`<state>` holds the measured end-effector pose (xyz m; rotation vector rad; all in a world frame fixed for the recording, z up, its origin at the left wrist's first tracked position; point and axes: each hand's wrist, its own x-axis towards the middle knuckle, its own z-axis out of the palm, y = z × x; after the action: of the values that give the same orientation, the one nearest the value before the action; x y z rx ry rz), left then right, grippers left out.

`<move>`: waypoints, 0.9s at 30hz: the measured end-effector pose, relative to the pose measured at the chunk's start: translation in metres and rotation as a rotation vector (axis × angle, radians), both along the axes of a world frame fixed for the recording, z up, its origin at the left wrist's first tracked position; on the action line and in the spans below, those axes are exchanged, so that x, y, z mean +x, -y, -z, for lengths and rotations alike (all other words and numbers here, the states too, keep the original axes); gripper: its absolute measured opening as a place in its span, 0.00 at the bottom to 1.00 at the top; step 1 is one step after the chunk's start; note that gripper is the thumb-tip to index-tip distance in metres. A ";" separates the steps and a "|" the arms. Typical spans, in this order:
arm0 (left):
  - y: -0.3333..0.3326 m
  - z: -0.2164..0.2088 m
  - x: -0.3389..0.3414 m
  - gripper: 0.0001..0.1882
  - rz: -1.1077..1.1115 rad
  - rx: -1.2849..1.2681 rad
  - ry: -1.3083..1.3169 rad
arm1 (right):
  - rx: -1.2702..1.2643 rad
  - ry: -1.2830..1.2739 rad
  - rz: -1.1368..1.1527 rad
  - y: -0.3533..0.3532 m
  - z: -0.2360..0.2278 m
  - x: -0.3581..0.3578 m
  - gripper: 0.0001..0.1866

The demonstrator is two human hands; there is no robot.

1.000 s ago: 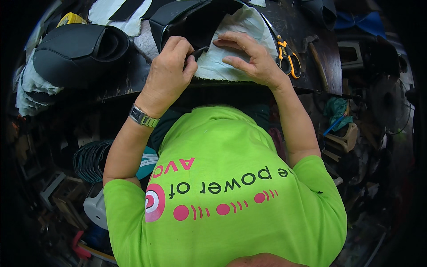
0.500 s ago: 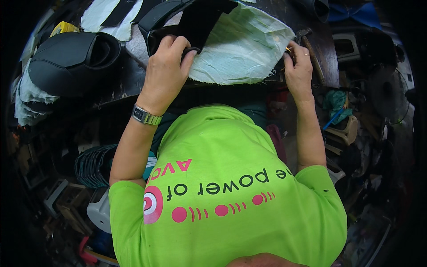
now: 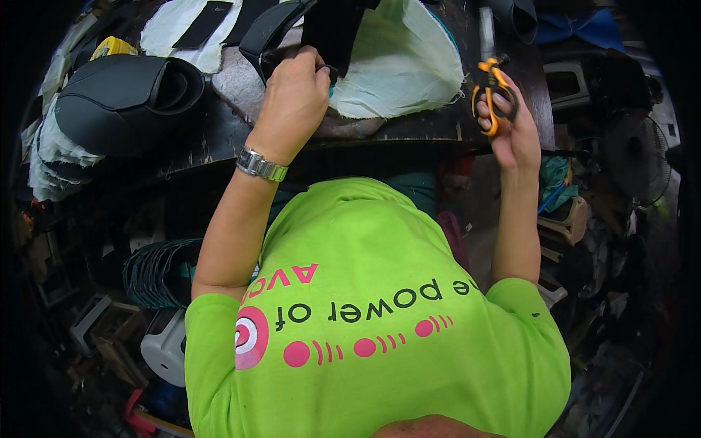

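Note:
My left hand [image 3: 296,95] pinches the near edge of a black padded piece [image 3: 274,33], its fingertips partly hidden. A wide black strip [image 3: 332,33] runs from that piece over pale whitish cloth [image 3: 405,66], which spreads to the right across the table. In my right hand [image 3: 520,124] is a pair of scissors [image 3: 491,102] with orange and black handles. Several fingers pass through the handle loops, and the blades point away from me. The scissors are apart from the cloth, to its right.
Rolled black material [image 3: 120,102] rests on the dark table [image 3: 416,131] at left, near a yellow object [image 3: 113,47]. Behind are black strips [image 3: 203,25] on white cloth. At right stand a fan [image 3: 637,157] and a plastic stool [image 3: 566,219]; coiled dark pieces [image 3: 157,274] sit lower left.
My right hand has left the cloth's right edge and turned, bringing the scissors into plain sight. My left hand has shifted slightly right and away with the black piece; the cloth has drawn back.

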<state>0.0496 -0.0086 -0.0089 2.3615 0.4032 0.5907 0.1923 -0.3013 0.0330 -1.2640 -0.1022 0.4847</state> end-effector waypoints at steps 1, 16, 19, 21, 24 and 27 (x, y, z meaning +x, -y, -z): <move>0.000 0.001 0.004 0.09 -0.002 0.000 0.003 | 0.128 -0.051 -0.031 0.000 -0.005 -0.017 0.27; -0.001 0.002 0.022 0.11 0.012 -0.009 -0.020 | 0.153 -0.661 -0.604 -0.047 0.029 -0.126 0.31; -0.001 0.002 0.022 0.12 0.006 -0.012 -0.019 | 0.128 -0.660 -0.612 -0.050 0.030 -0.127 0.30; -0.002 0.002 0.023 0.12 0.010 -0.012 -0.012 | 0.149 -0.665 -0.589 -0.054 0.030 -0.128 0.30; -0.002 0.002 0.023 0.12 0.019 -0.016 -0.001 | 0.153 -0.677 -0.557 -0.059 0.029 -0.131 0.29; -0.002 0.003 0.023 0.12 0.019 -0.029 -0.004 | 0.132 -0.671 -0.547 -0.064 0.025 -0.134 0.29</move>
<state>0.0729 -0.0064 -0.0117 2.3363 0.3878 0.5681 0.0586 -0.2375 0.0079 -0.8790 0.0906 1.3287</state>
